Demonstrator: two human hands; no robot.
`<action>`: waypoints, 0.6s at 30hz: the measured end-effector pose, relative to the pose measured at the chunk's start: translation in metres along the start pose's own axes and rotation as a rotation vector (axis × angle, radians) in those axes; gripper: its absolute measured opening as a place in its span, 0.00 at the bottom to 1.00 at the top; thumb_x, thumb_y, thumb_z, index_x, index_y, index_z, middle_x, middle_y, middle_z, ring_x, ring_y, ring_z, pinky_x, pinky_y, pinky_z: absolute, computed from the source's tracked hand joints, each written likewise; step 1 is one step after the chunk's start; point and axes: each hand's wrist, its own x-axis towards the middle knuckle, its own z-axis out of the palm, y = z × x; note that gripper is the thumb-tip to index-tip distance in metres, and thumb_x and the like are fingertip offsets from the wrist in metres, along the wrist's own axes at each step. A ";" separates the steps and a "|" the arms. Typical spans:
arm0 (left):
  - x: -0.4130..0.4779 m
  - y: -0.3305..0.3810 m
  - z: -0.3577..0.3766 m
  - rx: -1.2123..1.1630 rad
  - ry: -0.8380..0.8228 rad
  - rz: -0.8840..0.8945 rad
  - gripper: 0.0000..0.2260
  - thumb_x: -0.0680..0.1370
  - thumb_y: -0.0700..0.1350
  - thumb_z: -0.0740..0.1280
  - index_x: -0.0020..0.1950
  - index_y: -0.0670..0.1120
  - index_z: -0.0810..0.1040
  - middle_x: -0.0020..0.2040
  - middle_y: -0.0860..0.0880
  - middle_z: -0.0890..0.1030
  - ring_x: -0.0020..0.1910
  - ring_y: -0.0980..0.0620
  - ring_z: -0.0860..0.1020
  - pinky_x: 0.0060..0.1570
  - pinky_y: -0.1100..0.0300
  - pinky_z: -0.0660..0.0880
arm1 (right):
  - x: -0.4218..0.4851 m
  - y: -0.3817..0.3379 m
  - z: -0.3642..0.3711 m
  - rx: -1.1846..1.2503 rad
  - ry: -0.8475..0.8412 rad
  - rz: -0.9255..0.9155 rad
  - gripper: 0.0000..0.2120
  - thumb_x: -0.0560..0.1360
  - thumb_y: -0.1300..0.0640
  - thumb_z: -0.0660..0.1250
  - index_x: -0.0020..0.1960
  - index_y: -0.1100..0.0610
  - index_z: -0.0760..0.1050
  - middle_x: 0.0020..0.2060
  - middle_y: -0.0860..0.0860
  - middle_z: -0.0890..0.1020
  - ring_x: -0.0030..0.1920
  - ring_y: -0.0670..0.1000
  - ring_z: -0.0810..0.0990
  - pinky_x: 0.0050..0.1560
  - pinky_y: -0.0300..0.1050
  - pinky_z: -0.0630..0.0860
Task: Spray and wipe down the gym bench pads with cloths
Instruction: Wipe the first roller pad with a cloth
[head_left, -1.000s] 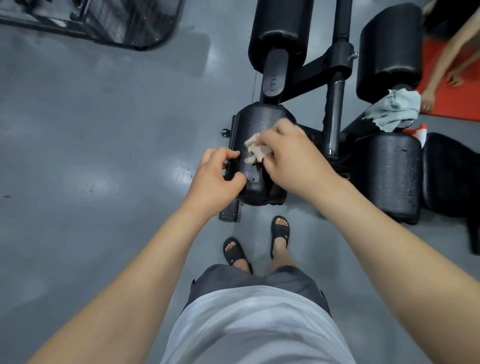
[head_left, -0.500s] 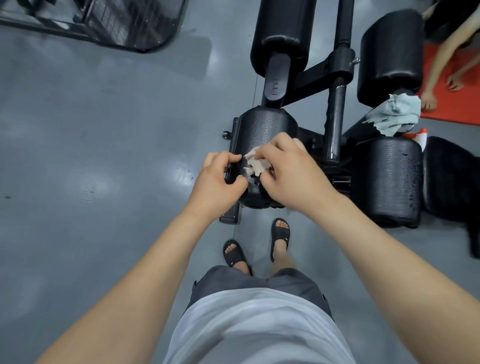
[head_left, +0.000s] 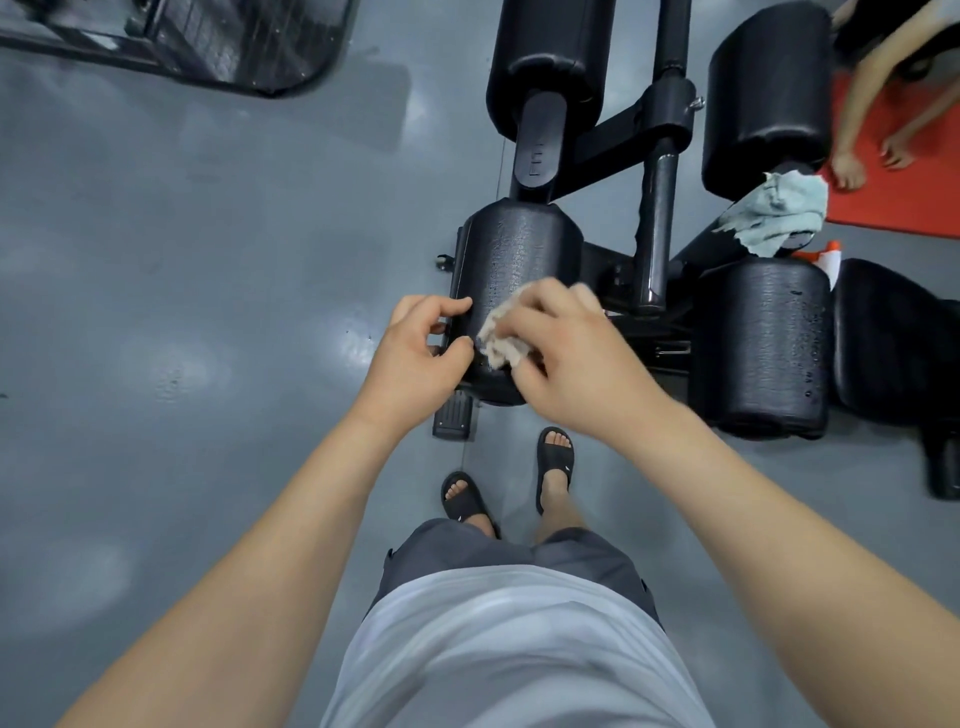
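A black roller pad (head_left: 519, 249) of the gym bench lies just in front of me. My right hand (head_left: 566, 348) grips a crumpled beige cloth (head_left: 501, 340) and presses it on the near part of that pad. My left hand (head_left: 415, 353) holds the pad's left end with curled fingers and thumb. A second black pad (head_left: 766, 338) at the right carries droplets. A light green cloth (head_left: 774, 210) is draped over the frame beyond it. An orange and white spray bottle (head_left: 828, 257) peeks out behind that pad.
Two more black pads (head_left: 550, 57) (head_left: 769, 83) sit farther along the black steel frame (head_left: 657, 218). A person's bare legs and feet (head_left: 852, 166) stand at an orange mat (head_left: 904, 171) top right. Grey floor stretches left; dark equipment (head_left: 218, 41) lies top left.
My right hand has slid the beige cloth down the pad toward me. My left hand stays gripping the pad's left end.
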 end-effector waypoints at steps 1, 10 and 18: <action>0.000 0.000 0.000 0.002 0.001 0.002 0.16 0.78 0.39 0.68 0.58 0.59 0.78 0.58 0.56 0.73 0.58 0.61 0.76 0.55 0.65 0.76 | -0.010 -0.003 0.000 0.025 -0.004 -0.025 0.08 0.75 0.57 0.66 0.53 0.50 0.80 0.53 0.46 0.74 0.48 0.56 0.71 0.54 0.47 0.70; -0.001 0.003 0.001 -0.009 -0.003 -0.024 0.14 0.78 0.39 0.67 0.59 0.56 0.78 0.62 0.54 0.73 0.59 0.61 0.76 0.51 0.72 0.74 | 0.017 0.004 0.007 0.082 0.175 0.119 0.10 0.73 0.59 0.66 0.53 0.54 0.79 0.55 0.47 0.75 0.55 0.59 0.73 0.57 0.44 0.69; 0.000 0.002 0.003 -0.022 0.008 -0.033 0.14 0.78 0.38 0.66 0.59 0.54 0.78 0.59 0.56 0.73 0.58 0.59 0.76 0.50 0.73 0.72 | -0.049 0.016 0.012 0.146 0.082 -0.014 0.06 0.74 0.60 0.69 0.51 0.57 0.78 0.53 0.48 0.74 0.54 0.54 0.71 0.58 0.48 0.71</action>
